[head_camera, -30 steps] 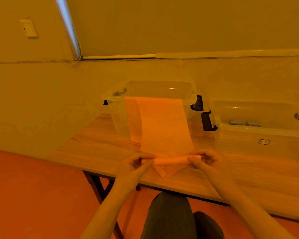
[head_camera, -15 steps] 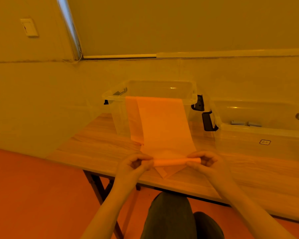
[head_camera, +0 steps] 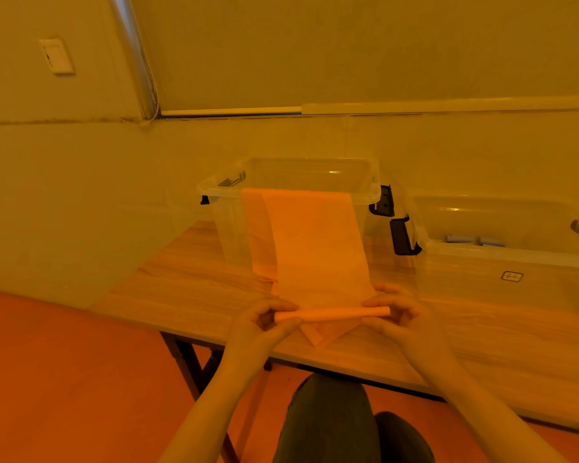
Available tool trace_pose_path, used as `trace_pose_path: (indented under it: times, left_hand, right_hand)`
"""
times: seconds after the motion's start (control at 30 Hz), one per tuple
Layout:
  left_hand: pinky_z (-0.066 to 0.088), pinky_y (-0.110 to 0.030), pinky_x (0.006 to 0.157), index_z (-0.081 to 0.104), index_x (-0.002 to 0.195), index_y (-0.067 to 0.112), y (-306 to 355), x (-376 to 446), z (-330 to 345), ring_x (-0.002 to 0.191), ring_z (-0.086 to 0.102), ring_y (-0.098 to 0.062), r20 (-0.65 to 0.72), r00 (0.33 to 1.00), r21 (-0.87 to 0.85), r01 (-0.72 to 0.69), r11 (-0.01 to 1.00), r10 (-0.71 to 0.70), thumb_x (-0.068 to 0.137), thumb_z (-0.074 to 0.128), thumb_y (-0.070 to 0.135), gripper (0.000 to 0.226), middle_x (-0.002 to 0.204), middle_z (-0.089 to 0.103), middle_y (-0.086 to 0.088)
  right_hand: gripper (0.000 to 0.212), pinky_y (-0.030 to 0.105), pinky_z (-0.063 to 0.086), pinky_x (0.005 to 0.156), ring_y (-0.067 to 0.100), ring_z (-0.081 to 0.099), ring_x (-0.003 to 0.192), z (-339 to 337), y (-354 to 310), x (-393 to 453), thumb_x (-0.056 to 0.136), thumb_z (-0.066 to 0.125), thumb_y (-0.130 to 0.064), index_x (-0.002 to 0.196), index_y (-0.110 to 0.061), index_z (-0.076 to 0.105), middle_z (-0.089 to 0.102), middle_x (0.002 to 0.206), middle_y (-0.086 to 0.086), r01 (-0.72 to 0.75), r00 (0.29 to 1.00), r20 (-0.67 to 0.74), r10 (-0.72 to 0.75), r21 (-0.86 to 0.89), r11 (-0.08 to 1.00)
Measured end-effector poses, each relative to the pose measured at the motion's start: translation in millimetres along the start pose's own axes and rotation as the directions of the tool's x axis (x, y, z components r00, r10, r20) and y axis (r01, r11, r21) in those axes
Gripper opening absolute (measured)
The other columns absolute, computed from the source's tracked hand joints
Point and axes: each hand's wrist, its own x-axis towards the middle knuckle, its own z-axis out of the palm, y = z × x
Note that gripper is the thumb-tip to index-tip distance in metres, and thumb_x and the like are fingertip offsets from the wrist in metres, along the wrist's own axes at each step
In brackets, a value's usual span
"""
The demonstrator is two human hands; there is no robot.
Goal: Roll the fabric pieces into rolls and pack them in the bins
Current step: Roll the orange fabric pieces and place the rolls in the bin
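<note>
An orange fabric strip point(head_camera: 315, 242) hangs over the front rim of a clear plastic bin point(head_camera: 291, 175) and runs down onto the wooden table point(head_camera: 188, 282). Its near end is wound into a thin roll point(head_camera: 335, 313). My left hand point(head_camera: 258, 325) pinches the roll's left end and my right hand point(head_camera: 398, 312) pinches its right end. A second orange strip point(head_camera: 256, 235) hangs behind the first. A second clear bin point(head_camera: 502, 262) at the right holds two small pale rolls point(head_camera: 475, 240).
Black latch handles point(head_camera: 403, 235) sit between the two bins. The table's near edge point(head_camera: 348, 365) runs just below my hands, with my knee point(head_camera: 328, 419) under it. A wall stands close behind the bins.
The roll has grown slightly thicker and tighter as both hands turn it toward the bin. The loose fabric corner below the roll has shortened a little.
</note>
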Motion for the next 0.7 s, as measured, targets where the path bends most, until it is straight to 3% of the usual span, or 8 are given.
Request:
trace_pose_path:
  times: [0.17,0.3,0.4,0.53,0.63,0.7]
  left_hand:
    - [0.052,-0.020,0.082,0.070,0.093,0.014,-4.8,2.7,-0.4,0.107,0.062,-0.007,-0.012,1.000,-0.034,-0.020,0.999,0.020,0.073,0.073,0.005,0.023,0.119,0.060,0.008]
    - [0.053,-0.027,0.086,0.072,0.091,0.017,-5.4,4.0,-1.4,0.112,0.059,-0.009,-0.053,0.992,0.024,-0.111,0.994,0.112,0.067,0.074,0.020,0.024,0.132,0.052,0.007]
    - [0.052,-0.027,0.080,0.072,0.090,0.021,-4.5,3.0,-1.9,0.104,0.060,-0.007,-0.069,0.992,0.075,-0.104,0.992,0.110,0.067,0.074,0.025,0.023,0.115,0.060,0.012]
    - [0.048,-0.021,0.064,0.071,0.089,0.029,-1.7,0.4,-0.9,0.073,0.063,-0.010,-0.096,0.994,0.109,-0.035,0.993,0.045,0.075,0.075,0.020,0.017,0.082,0.067,0.008]
    - [0.043,-0.015,0.056,0.068,0.095,0.030,-1.5,-0.1,-3.5,0.060,0.052,0.001,-0.105,0.993,0.143,-0.041,0.989,0.057,0.078,0.073,0.019,0.021,0.080,0.064,0.015]
    - [0.043,-0.015,0.063,0.066,0.098,0.034,-1.2,0.7,-6.5,0.070,0.055,0.003,-0.099,0.992,0.184,-0.053,0.982,0.072,0.077,0.073,0.022,0.024,0.082,0.063,0.026]
  right_hand:
    - [0.019,0.022,0.053,0.072,-0.002,0.057,0.096,-0.3,-3.7,-0.2,0.073,0.072,-0.009,0.084,-0.024,0.070,0.053,0.114,-0.014,0.030,0.999,-0.010,-0.031,-0.092,0.995]
    - [0.017,0.020,0.046,0.072,-0.001,0.054,0.089,0.3,-6.8,-1.2,0.065,0.073,-0.026,0.081,-0.029,0.070,0.053,0.106,-0.011,0.071,0.997,-0.032,-0.077,-0.151,0.986]
    - [0.020,0.018,0.045,0.070,0.005,0.052,0.086,0.4,-8.0,-1.6,0.059,0.072,-0.032,0.079,-0.032,0.069,0.052,0.104,-0.009,0.072,0.995,-0.050,-0.082,-0.164,0.984]
    - [0.018,0.008,0.044,0.069,-0.005,0.051,0.081,1.1,-8.3,-0.1,0.063,0.076,-0.022,0.079,-0.027,0.071,0.053,0.103,-0.009,0.080,0.995,-0.053,-0.087,-0.135,0.988]
    - [0.018,0.014,0.047,0.075,-0.007,0.056,0.092,0.5,-8.4,0.1,0.067,0.077,-0.016,0.082,-0.025,0.072,0.061,0.101,-0.012,0.032,0.998,-0.052,-0.037,-0.083,0.996]
    - [0.018,0.017,0.050,0.071,-0.004,0.060,0.089,1.1,-9.6,-0.7,0.069,0.076,-0.017,0.084,-0.026,0.071,0.067,0.094,-0.010,-0.007,0.998,-0.058,0.004,-0.058,0.998]
